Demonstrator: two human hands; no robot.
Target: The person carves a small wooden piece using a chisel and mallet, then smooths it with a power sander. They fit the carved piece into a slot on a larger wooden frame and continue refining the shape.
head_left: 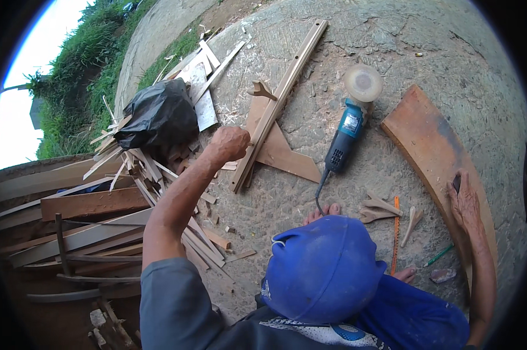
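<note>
My left hand (231, 144) is closed in a fist beside a long grooved wooden rail (281, 102). Anything inside that fist is hidden. The rail lies across a flat angled wooden piece (290, 157), with a small forked wooden piece (262, 90) by its far part. At the right, my right hand (466, 204) rests on a broad curved wooden board (429, 134). Between its thumb and fingers shows a small dark object (456, 182), too covered to name. An angle grinder (346, 131) with a round pale disc lies on the ground between both hands.
A black plastic bag (160, 115) sits among wood offcuts at the left, above stacked planks (94, 204). Near my bare feet are forked wooden pieces (412, 224), an orange ruler (396, 233), a green pencil (438, 255) and a stone-like lump (443, 275). The grinder's cord runs toward a foot.
</note>
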